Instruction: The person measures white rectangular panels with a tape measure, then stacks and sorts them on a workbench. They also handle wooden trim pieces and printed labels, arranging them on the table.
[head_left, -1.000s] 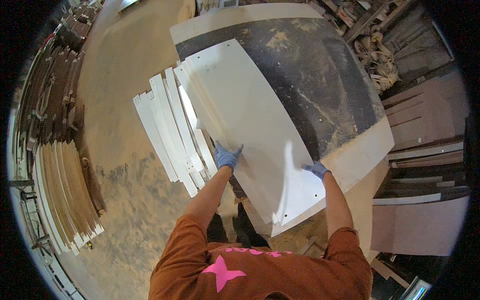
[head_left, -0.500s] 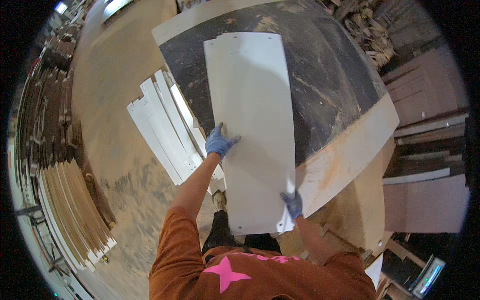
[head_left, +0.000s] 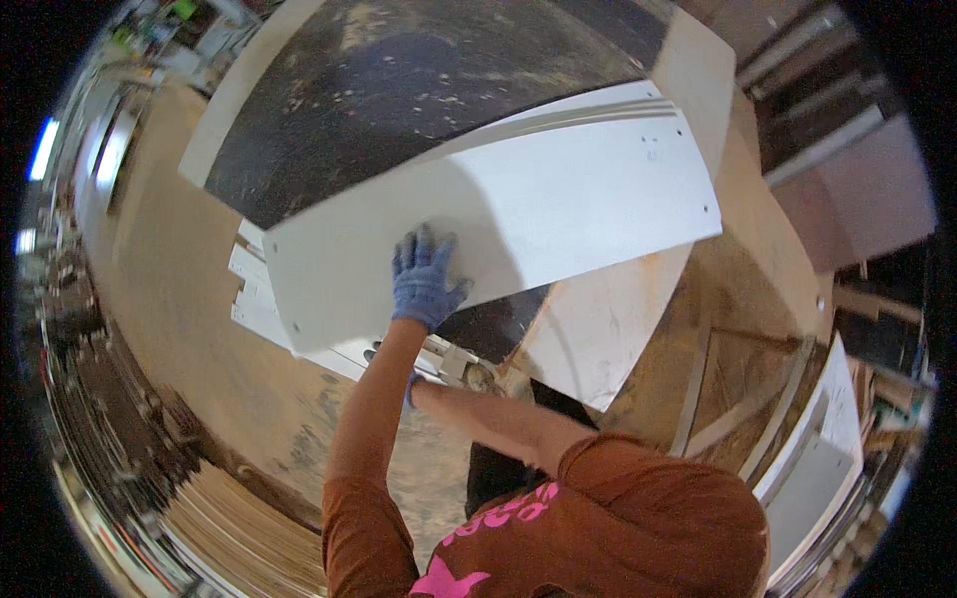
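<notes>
A long white panel (head_left: 578, 199) with small holes near its corners lies crosswise over a dark-topped table (head_left: 399, 100). My left hand (head_left: 424, 279), in a blue glove, rests flat on the panel's face near its front edge, fingers spread. Further panel edges (head_left: 588, 118) show along its far right side. My right arm crosses under my left forearm. Only a bit of the blue glove on my right hand (head_left: 410, 389) shows, beside the white pieces at the panel's left front; its fingers are mostly hidden.
White cut pieces (head_left: 261, 299) lie left of the table, partly under the panel. A stack of brown-edged boards (head_left: 239, 528) stands at the lower left. A pale board (head_left: 598, 329) projects at the table's near right. More white boards (head_left: 817, 478) lean at right.
The white panel has swung from lengthwise to crosswise. My right hand has left its near right corner and crossed leftward under my left arm. The view has turned too.
</notes>
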Available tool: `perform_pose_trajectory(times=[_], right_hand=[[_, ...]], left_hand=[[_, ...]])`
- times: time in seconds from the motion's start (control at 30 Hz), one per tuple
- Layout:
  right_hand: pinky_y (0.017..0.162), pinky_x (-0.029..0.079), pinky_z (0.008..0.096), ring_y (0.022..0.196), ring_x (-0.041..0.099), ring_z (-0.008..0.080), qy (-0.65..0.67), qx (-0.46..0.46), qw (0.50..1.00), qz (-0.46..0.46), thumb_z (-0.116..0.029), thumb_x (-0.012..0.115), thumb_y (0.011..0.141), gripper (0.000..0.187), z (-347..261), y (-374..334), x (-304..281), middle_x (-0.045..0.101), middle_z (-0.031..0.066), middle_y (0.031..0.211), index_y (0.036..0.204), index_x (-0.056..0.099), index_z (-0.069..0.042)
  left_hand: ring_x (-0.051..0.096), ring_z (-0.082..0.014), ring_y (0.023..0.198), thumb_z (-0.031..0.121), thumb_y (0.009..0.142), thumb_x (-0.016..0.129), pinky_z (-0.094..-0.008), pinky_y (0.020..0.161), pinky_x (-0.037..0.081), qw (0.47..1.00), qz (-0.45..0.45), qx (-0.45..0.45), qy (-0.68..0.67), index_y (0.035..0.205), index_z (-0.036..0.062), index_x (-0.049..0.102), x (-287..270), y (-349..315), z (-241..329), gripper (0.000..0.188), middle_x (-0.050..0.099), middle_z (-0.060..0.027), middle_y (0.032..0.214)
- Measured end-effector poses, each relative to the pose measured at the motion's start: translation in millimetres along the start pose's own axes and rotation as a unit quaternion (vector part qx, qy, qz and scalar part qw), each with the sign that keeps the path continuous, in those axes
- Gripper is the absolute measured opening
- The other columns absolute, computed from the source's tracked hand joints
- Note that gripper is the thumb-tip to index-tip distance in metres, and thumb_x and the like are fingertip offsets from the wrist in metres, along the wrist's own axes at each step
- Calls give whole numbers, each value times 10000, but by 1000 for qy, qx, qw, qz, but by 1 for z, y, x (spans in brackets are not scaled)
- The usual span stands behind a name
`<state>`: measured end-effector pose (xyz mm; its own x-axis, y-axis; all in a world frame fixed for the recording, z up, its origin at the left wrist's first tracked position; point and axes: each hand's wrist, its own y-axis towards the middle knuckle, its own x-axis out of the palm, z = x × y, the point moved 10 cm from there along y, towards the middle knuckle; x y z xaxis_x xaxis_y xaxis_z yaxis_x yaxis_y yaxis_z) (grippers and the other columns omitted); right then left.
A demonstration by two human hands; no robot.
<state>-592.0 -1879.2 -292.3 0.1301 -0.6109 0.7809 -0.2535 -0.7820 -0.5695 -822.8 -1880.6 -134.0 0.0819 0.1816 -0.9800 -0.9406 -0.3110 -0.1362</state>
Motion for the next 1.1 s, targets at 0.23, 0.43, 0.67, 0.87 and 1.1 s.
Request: perform_pose_trajectory(times=[0.23, 0.43, 0.67, 0.87, 1.1], right_hand=[[919, 490, 417, 1042, 610, 296, -678, -217, 696, 95, -209, 629, 907, 289, -222, -176, -33, 636, 146, 1119, 1173, 640, -95], [999, 425, 449, 1130, 559, 323, -764, -303, 405, 400, -204, 712, 785, 379, -380, -376, -141, 639, 107, 1172, 1153, 641, -139], [1099, 350, 403, 1318, 426, 302, -347, -304, 699, 547, -367, 733, 854, 884, -378, -443, -304, 402, 192, 1470, 1503, 255, -4], [1093, 320, 340, 1300, 404, 244, -261, -383, 750, 473, -295, 671, 920, 860, -364, -416, -317, 387, 192, 1455, 1524, 144, 18], [958, 421, 339, 1078, 474, 182, -271, -367, 763, 458, -256, 685, 903, 836, -372, -418, -287, 460, 119, 1285, 1506, 168, 5]], left_hand=[[229, -503, 1423, 657, 833, 590, -614, 1151, 167, 996, 44, -62, 35, 1535, 250, 299, 13, -1, -25, 863, 212, -268, 1572], [224, -517, 1420, 711, 864, 501, -602, 1140, 212, 984, 148, -97, 24, 1538, 295, 290, 25, 15, -22, 820, 217, -270, 1570], [234, -514, 1416, 691, 868, 511, -559, 1142, 249, 975, 134, -162, 73, 1527, 291, 311, 35, 15, -7, 796, 226, -258, 1567], [220, -504, 1424, 665, 867, 545, -552, 1148, 265, 980, 147, -124, 55, 1538, 276, 275, 38, 6, 24, 822, 208, -239, 1577], [224, -506, 1421, 646, 863, 567, -542, 1149, 276, 981, 150, -114, 54, 1539, 286, 270, 37, 5, 20, 822, 211, -226, 1582]])
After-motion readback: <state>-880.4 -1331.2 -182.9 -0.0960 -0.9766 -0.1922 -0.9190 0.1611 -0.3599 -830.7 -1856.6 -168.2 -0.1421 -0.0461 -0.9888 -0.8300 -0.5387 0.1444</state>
